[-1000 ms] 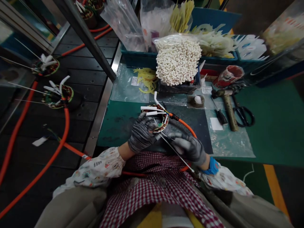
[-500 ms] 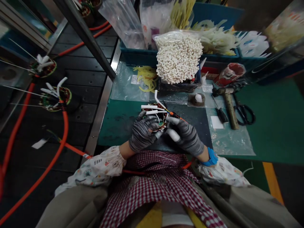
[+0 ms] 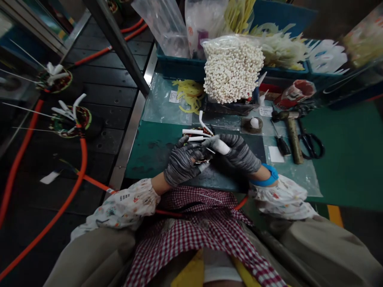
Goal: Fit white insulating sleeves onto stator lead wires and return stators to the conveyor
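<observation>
Both hands wear grey knit gloves and meet over a small round wound coil part (image 3: 200, 137) with white sleeved leads, at the near edge of the green bench (image 3: 344, 159). My left hand (image 3: 182, 161) is closed around the part from the left and below. My right hand (image 3: 236, 151) reaches across it from the right, fingers curled and pinching at the leads on top. An orange cable (image 3: 242, 203) runs from the part down over my checked apron. The part's lower half is hidden by my fingers.
Behind the part stand a bag of white sleeves (image 3: 233, 67), yellow strips (image 3: 190, 93) and blue bins (image 3: 179, 67). A hammer (image 3: 291, 133), a screwdriver (image 3: 279, 141) and scissors (image 3: 311, 141) lie to the right. On the dark conveyor at left sit two similar coils (image 3: 70, 117) with orange cables.
My right hand has moved up from the lower right onto the top of the coil. The long thin wire it was drawing out a second ago is no longer stretched out.
</observation>
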A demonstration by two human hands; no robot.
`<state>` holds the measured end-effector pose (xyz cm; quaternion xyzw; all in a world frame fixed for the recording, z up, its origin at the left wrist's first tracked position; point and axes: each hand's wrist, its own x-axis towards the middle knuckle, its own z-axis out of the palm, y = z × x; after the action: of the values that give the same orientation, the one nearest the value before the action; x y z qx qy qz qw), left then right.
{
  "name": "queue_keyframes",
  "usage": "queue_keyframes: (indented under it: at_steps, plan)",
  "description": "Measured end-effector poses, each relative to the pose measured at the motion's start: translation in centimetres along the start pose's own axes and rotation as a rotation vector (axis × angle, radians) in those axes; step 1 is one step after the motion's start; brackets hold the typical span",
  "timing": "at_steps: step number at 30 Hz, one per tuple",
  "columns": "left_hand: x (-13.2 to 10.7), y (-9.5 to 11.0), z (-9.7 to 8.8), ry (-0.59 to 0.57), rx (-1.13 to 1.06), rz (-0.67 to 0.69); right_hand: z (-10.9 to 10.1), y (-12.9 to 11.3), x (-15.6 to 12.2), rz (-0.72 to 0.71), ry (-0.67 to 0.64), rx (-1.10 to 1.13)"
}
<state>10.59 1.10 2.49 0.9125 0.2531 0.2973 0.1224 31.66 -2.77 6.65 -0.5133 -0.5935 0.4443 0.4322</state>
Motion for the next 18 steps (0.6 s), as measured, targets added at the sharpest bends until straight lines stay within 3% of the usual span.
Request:
queue_keyframes:
  at_steps: [2,8,13,18]
  plan:
    - [-0.1,-0.1,0.0,0.010,0.009,0.002,-0.5,-0.1,0.0,0.008,-0.071,0.028]
    - [0.0,-0.3,0.0,-0.072,-0.010,-0.044,-0.2,0.6,-0.1,-0.037,0.025,-0.058]
    - [-0.1,-0.3,-0.2,-0.031,0.016,-0.007,0.0,1.2,-0.4,-0.050,0.003,-0.044]
    - [0.2,-0.1,-0.3,-0.010,0.035,0.014,-0.5,2.9,-1.4,-0.284,-0.209,-0.128]
